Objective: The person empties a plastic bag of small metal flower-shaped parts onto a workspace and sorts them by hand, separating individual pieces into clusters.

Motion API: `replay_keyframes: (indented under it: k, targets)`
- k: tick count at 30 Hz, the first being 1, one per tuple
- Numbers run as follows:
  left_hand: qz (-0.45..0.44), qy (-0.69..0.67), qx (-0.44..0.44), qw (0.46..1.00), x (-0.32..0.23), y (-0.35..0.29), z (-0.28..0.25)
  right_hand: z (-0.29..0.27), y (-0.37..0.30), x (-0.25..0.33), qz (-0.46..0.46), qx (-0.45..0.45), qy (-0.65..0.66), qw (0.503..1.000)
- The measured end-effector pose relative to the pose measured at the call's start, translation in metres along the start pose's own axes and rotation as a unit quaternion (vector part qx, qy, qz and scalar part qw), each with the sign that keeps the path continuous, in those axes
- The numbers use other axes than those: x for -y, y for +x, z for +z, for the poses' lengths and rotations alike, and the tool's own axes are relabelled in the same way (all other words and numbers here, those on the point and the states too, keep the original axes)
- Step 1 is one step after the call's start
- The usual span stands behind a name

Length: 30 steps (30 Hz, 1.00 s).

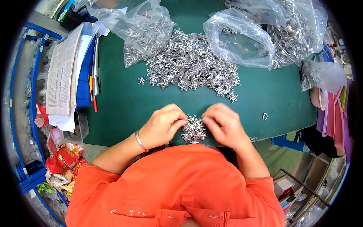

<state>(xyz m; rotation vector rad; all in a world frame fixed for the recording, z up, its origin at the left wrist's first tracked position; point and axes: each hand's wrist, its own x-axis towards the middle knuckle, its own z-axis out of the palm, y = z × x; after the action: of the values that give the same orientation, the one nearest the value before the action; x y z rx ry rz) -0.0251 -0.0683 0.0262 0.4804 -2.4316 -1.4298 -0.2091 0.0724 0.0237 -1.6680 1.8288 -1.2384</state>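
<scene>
At the near edge of the green table, a small cluster of silver flower-shaped metal pieces [194, 130] lies between my two hands. My left hand [163, 125], with a silver bangle at the wrist, pinches thumb and forefinger at the left side of a piece on top. Closed in a similar pinch, my right hand [226, 125] meets the cluster's upper right side; its fingers are slightly blurred. How firmly each fingertip grips is partly hidden. Farther off spreads a large heap of the same flower-shaped pieces [193, 64], with one loose flower piece [141, 80] at its left.
Clear plastic bags of metal parts [145, 38] and of silver rings [287, 41] stand at the back of the green table [113, 102]. A small metal piece [265, 116] lies to the right. Papers [62, 72] rest on a blue holder with pens at left, beside blue shelving [34, 83].
</scene>
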Motion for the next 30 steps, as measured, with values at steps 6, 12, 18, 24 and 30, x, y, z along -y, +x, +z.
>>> replay_keyframes:
  k: [6, 12, 18, 24, 30]
  targets:
    - [0.011, 0.157, -0.142, 0.977, 0.018, 0.017, -0.012, -0.004, 0.018, -0.029, 0.018, -0.136, -0.276, 0.951]
    - [0.055, 0.248, -0.152, 0.955, 0.019, 0.037, -0.004, -0.001, 0.018, -0.033, 0.008, -0.14, -0.276, 0.951]
    - [0.071, 0.215, -0.187, 0.956, 0.024, 0.047, 0.004, 0.005, 0.01, -0.016, 0.033, -0.121, -0.114, 0.986]
    - [0.095, 0.212, -0.172, 0.957, 0.016, 0.039, -0.002, 0.009, 0.005, -0.011, 0.083, -0.088, -0.092, 0.988]
    - [0.133, 0.259, -0.118, 0.949, 0.026, 0.018, -0.004, -0.004, 0.005, -0.011, 0.064, -0.077, -0.125, 0.987]
